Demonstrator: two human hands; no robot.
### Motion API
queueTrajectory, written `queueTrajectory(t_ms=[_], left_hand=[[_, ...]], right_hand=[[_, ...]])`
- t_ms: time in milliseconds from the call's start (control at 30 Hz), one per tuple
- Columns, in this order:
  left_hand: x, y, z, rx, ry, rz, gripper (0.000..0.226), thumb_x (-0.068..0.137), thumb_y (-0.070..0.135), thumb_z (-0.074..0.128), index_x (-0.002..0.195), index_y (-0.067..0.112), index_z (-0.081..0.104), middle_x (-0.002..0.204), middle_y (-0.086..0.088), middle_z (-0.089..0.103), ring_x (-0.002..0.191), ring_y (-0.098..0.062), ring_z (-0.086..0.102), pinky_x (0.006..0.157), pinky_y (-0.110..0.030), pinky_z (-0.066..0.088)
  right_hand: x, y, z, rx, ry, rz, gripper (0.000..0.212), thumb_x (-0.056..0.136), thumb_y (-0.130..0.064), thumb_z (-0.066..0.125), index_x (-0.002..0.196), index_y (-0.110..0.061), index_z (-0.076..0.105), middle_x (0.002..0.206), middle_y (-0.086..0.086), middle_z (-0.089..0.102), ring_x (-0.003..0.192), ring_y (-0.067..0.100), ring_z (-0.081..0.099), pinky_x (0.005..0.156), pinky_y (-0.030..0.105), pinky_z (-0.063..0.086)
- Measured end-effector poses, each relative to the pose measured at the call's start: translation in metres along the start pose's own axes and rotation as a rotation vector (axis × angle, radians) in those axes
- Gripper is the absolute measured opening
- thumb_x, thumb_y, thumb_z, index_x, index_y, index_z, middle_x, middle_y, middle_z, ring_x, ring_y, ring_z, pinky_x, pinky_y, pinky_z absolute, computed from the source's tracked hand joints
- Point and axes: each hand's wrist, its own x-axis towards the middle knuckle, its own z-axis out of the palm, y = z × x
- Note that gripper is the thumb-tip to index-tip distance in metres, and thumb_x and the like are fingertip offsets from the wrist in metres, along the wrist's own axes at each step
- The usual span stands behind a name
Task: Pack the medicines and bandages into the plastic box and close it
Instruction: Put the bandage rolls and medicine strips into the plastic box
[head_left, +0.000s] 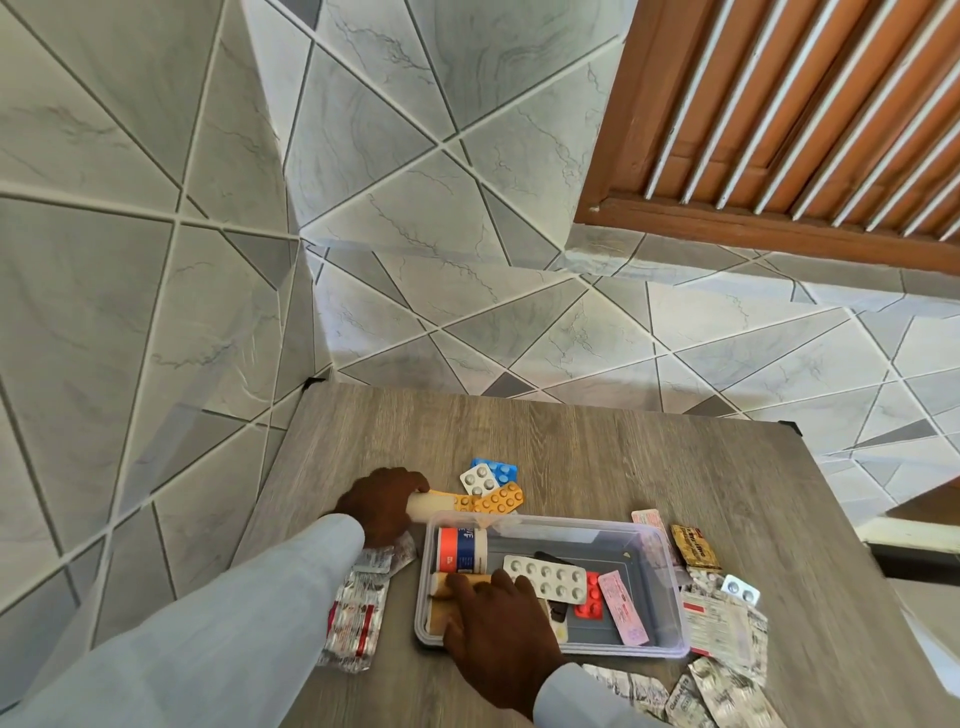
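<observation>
The right hand (496, 631), closest to view, reaches over the near left rim of the plastic box (670, 613), its fingers curled down onto a tan bandage roll (441, 603) lying in the box's left end; whether they clasp it or only press it cannot be told. Just beyond that roll inside the box lies a white bottle (462, 548), and to the right a silver pill strip (545, 574). The left hand (382, 506) is outside the box, past its far left corner, fingers wrapped round a second bandage roll (431, 506) resting on the wooden table (571, 441) and touching an orange blister pack (498, 500).
</observation>
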Motion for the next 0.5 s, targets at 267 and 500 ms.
queueTrajectory(t_ms=[267,500], left_hand=[[-0.020,0.003,-0.013,-0.121,0.194,0.017,0.050,0.076,0.014,0.066,0.124,0.025,0.054,0.122,-0.003,0.057,0.116,-0.025,0.049,0.098,-0.039,0.043],[-0.038,0.032,-0.021,-0.192,0.209,0.131,0.052,0.069,0.026,0.067,0.119,0.030,0.055,0.116,0.001,0.060,0.107,-0.018,0.053,0.093,-0.042,0.048]], right_hand=[[0.003,-0.001,0.008,-0.052,-0.022,0.025,0.051,0.094,-0.051,0.021,0.132,-0.025,0.042,0.137,0.012,0.048,0.125,0.037,0.039,0.104,0.055,0.031],[0.000,0.007,0.002,0.220,0.241,0.105,0.037,0.090,-0.044,0.037,0.112,-0.024,0.060,0.115,0.002,0.057,0.107,0.023,0.053,0.095,0.040,0.044]])
